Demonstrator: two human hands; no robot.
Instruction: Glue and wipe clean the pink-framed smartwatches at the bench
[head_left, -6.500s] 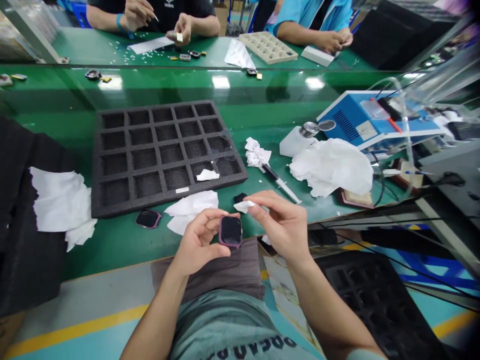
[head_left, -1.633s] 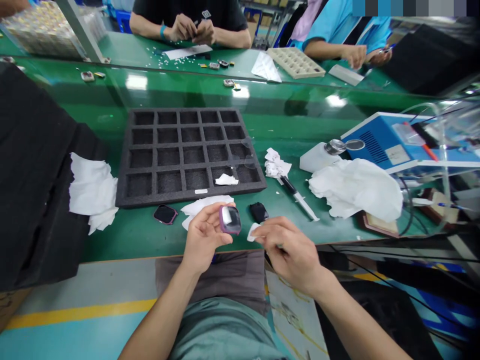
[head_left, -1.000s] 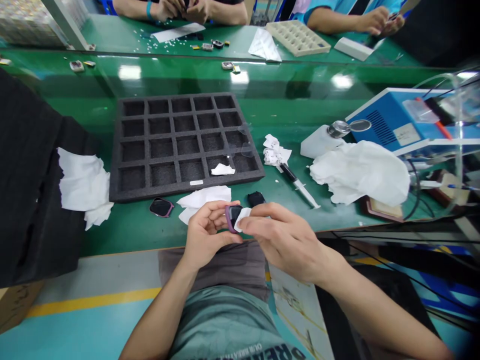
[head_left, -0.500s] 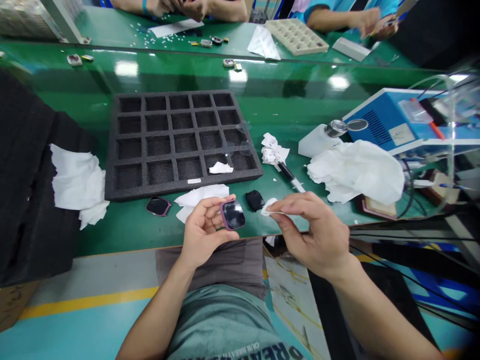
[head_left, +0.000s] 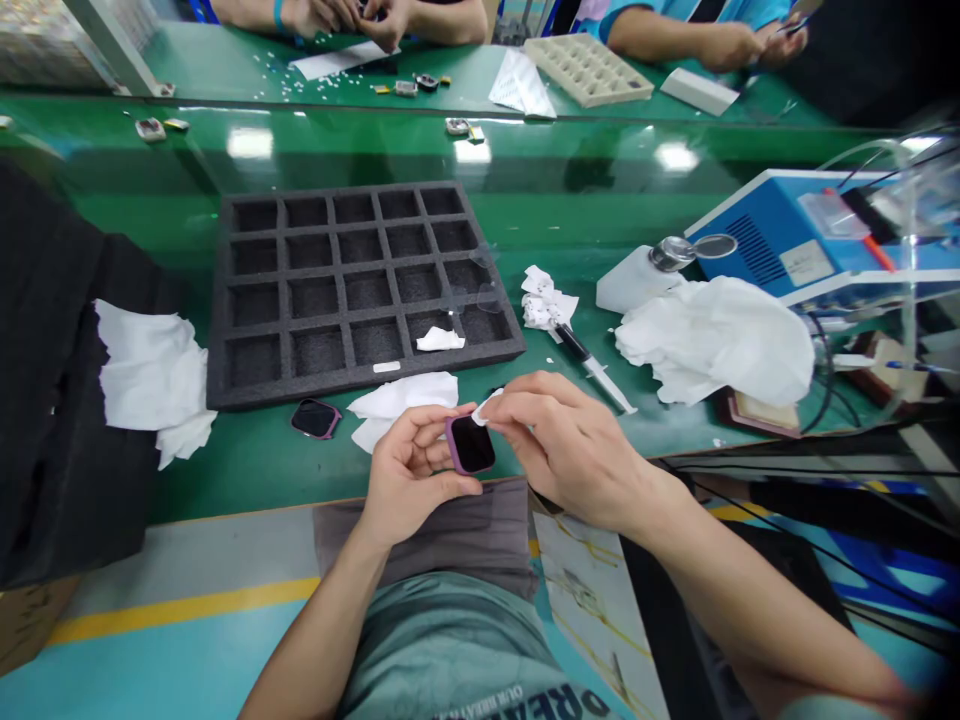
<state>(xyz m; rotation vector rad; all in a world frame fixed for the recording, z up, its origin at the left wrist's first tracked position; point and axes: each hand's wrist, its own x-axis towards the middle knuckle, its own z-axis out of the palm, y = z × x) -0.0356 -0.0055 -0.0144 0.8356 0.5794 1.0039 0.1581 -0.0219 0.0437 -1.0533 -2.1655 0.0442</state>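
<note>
My left hand [head_left: 411, 468] grips a smartwatch body [head_left: 473, 446] with a purple frame by its edges, its dark screen facing up. A small piece of white wipe [head_left: 487, 405] is pinched in my right hand [head_left: 559, 440], touching the upper right edge of the screen. To the left on the green bench lies a second purple-framed smartwatch body [head_left: 315, 419]. Behind my left hand is a crumpled white cloth [head_left: 405, 394]. My right hand hides most of a small black object.
A black foam tray with compartments [head_left: 300, 385] lies ahead, a scrap of white paper on it. To the right are a syringe [head_left: 596, 370], a white bottle [head_left: 630, 280], a heap of white cloths [head_left: 712, 335] and a blue machine [head_left: 765, 240]. Two people work across the bench.
My right hand has moved left with the wipe, from beside the watch onto its screen edge. It now covers the black object. My left hand still holds the watch, slightly lower.
</note>
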